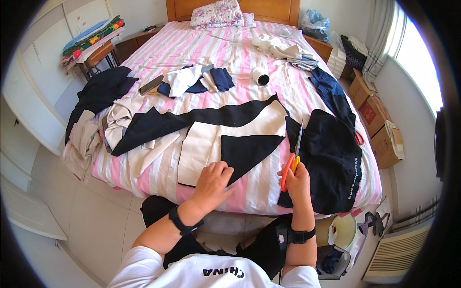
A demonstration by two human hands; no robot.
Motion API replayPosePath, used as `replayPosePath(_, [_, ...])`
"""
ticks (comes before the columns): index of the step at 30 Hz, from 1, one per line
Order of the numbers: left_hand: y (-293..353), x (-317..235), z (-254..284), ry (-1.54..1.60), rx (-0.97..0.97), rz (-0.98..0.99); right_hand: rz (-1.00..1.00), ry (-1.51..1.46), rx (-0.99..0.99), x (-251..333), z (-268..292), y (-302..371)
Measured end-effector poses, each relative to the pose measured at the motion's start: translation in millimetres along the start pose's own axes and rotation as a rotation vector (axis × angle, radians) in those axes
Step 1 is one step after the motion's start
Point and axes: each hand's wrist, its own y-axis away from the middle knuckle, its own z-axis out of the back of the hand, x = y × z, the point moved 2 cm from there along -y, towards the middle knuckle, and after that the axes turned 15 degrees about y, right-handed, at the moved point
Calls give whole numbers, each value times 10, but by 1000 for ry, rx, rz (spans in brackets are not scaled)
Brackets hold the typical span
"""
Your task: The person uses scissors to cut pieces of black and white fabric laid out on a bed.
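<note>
My right hand [298, 184] is closed round a pair of scissors [291, 165] with orange and yellow handles, blades pointing away from me. Its loops sit just over the bed's near right part, beside a black garment [331, 158] with white lettering. My left hand [212, 180] rests with fingers spread on a cream fabric piece [199, 149] and the edge of a black fabric piece [247, 152] lying over it. Behind these stretches a longer strip of black fabric [216, 115]. Nothing shows in my left hand's grip.
Folded cloths [185, 79] and a white roll [260, 76] lie farther back on the striped bedspread [158, 170]. Black clothing [98, 91] hangs at the left edge. Cardboard boxes [374, 117] stand to the right of the bed, and a bin [346, 230] is below its near right corner.
</note>
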Motion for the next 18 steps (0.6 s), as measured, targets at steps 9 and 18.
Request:
replayPosePath(9, [-7, 168, -212, -365, -39, -59, 57, 49, -21, -79, 236, 7])
replayPosePath(18, [664, 239, 725, -175, 302, -50, 65, -101, -5, 178, 381, 61])
